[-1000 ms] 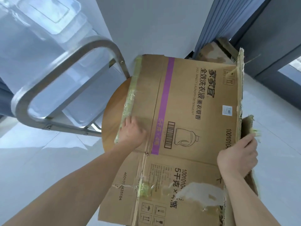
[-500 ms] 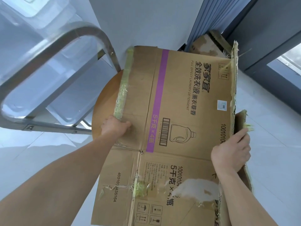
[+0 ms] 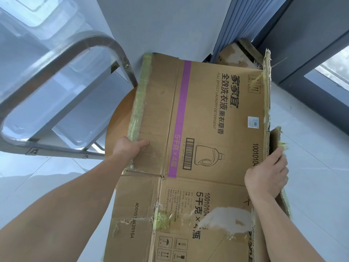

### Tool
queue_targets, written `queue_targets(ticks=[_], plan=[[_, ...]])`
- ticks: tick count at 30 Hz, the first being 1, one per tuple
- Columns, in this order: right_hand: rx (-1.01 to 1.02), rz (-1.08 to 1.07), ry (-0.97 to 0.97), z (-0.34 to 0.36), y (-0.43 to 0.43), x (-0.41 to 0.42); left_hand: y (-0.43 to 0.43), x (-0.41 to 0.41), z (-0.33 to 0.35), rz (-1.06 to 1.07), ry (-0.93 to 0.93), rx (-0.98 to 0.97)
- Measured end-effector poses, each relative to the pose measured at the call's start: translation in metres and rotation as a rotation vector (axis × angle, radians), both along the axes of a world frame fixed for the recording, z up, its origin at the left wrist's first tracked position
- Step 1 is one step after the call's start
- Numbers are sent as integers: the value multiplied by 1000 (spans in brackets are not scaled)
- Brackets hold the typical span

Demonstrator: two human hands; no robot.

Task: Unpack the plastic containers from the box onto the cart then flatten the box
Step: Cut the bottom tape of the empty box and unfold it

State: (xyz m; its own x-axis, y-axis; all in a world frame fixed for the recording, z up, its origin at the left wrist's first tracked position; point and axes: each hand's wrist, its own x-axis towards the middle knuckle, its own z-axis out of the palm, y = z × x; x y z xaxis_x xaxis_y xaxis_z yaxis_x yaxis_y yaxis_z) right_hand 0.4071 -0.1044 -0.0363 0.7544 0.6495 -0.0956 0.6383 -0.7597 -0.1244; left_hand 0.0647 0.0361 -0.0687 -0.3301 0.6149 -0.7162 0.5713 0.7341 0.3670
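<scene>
A flattened brown cardboard box [image 3: 217, 114] with a purple stripe and printed detergent labels lies spread in front of me, over a round wooden surface [image 3: 120, 121]. My left hand [image 3: 128, 149] grips its taped left edge, thumb on top. My right hand [image 3: 268, 174] holds the torn right edge, fingers curled over a side flap. Clear plastic containers [image 3: 47, 35] sit on the cart at upper left, behind its metal handle [image 3: 62, 53].
More cardboard [image 3: 236, 55] leans by the dark curtain at the back. A window frame runs along the right. Pale tiled floor surrounds the box and cart.
My left hand slid from lying on the panel to gripping the taped left edge. The right hand stays on the right edge. The view drifted slightly.
</scene>
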Motion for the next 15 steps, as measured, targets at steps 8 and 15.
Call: queue_targets(ticks=[8, 15], plan=[[-8, -7, 67, 8, 1, 1, -12, 29, 47, -225, 174, 153], [15, 6, 142, 13, -4, 14, -23, 72, 80, -416, 234, 190]])
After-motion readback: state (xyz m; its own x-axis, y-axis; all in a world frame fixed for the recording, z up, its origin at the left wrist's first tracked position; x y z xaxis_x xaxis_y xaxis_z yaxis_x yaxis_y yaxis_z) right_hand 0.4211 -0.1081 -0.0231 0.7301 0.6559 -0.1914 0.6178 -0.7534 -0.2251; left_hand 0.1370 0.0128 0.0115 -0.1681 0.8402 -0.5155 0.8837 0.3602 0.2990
